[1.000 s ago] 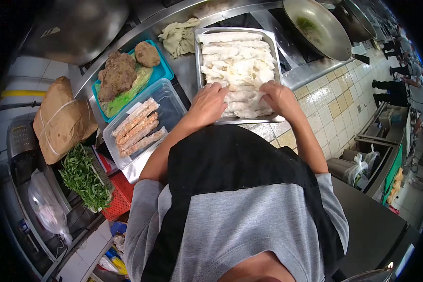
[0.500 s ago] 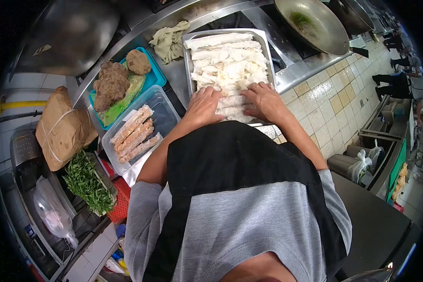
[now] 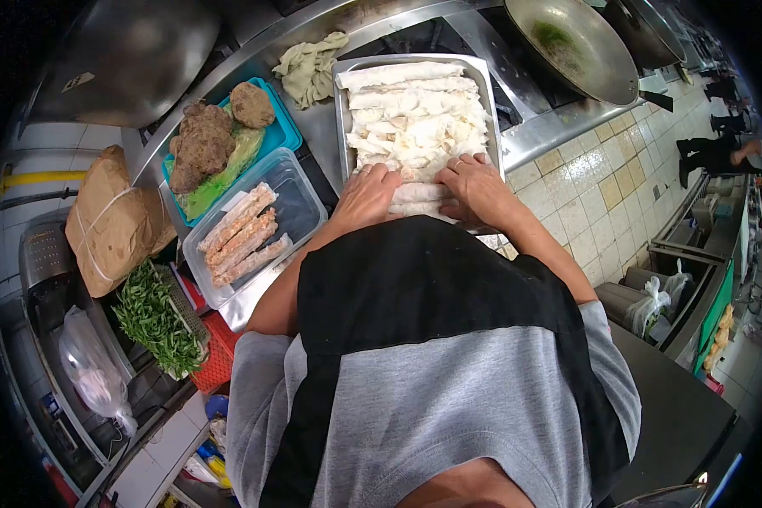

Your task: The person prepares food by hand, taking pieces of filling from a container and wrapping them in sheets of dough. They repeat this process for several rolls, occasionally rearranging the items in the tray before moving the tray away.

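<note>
White rolls (image 3: 402, 76) are laid left to right, in parallel, in a rectangular metal tray (image 3: 495, 118); the middle rolls are covered by ragged flakes (image 3: 423, 133).

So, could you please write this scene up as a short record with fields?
Left hand: on the pale rolls, near end of the metal tray
Right hand: on the rolls, opposite side
Plastic box: holds orange-flecked rolls
Blue tray: holds brown lumps
Cloth: crumpled, left of the metal tray
</note>
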